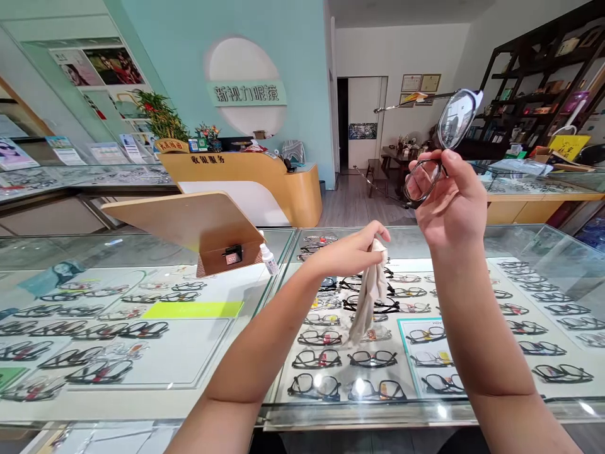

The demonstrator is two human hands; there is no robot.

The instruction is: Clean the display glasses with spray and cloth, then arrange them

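Note:
My right hand point(451, 195) is raised at the right and pinches a pair of dark-rimmed eyeglasses point(456, 120) near the bridge. The frame is tilted, one lens above my fingers and the other in front of them, with its temples pointing left. Lower and nearer the middle, my left hand point(352, 251) grips a pale cloth point(371, 293) between thumb and fingers. The cloth hangs down over the glass display case point(283, 413), apart from the eyeglasses.
Rows of eyeglasses point(321, 359) lie in the case. A white spray bottle point(269, 258) stands beside a tilted wood-framed mirror point(189, 221) at the left. Behind are a wooden reception counter point(302, 192) and, at the back right, dark shelves point(534, 94).

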